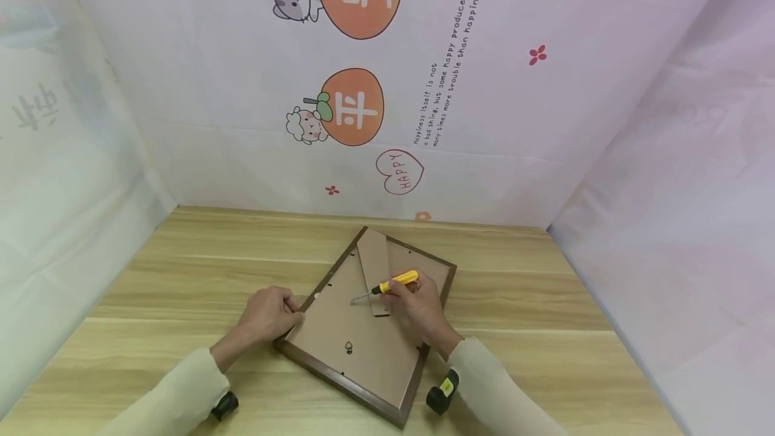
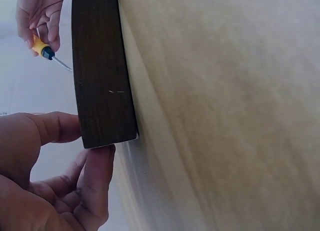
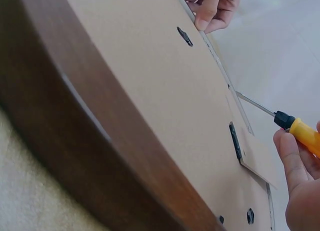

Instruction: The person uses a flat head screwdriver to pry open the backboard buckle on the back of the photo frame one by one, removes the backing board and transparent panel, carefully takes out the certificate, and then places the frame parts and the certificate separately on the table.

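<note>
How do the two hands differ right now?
Grip: the left hand pinches the edge of the picture frame; the right hand grips the yellow-and-black screwdriver.
Place: in the head view, the left hand is at the frame's left edge; the right hand is over the backing board. Whether the right hand touches the board is unclear.
Shared: both are bare, in cream sleeves.

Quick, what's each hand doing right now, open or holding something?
Left hand: closed, pinching the brown picture frame's edge.
Right hand: closed, holding the yellow-and-black screwdriver.
</note>
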Demonstrator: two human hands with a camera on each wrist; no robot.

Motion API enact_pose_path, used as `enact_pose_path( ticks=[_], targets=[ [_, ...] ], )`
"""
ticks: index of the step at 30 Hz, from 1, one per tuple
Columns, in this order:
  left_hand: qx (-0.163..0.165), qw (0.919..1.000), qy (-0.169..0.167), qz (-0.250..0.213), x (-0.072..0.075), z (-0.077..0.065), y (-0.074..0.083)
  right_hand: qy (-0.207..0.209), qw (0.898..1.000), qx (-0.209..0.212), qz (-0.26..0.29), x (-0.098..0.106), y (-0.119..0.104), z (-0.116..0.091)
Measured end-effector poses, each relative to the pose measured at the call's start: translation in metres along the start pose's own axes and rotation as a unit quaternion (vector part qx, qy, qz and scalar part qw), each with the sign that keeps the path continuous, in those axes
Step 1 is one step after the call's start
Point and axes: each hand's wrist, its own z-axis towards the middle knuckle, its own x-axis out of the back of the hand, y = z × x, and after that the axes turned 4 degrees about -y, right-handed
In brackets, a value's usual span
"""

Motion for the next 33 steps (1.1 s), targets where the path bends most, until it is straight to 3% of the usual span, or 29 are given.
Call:
enact_pose_path(
  ticks=[9, 19, 25, 33],
  targets=[
    [-0.011, 0.9986, -0.05, 0.017, 0.003, 0.013, 0.002, -0.004, 1.0, 0.002, 0.011, 0.002, 0.0, 0.001],
    [0.019, 0.991, -0.132, 0.01, 0.004, 0.062, 0.017, -0.004, 1.0, 0.001, 0.005, 0.001, 0.002, 0.0],
    [0.009, 0.9894, -0.145, 0.005, 0.003, 0.089, 0.028, -0.004, 1.0, -0.003, 0.014, 0.003, 0.004, 0.0],
    [-0.004, 0.9888, -0.148, 0.014, -0.004, 0.111, 0.037, 0.0, 1.0, -0.002, 0.011, 0.003, 0.003, -0.001]
  ],
)
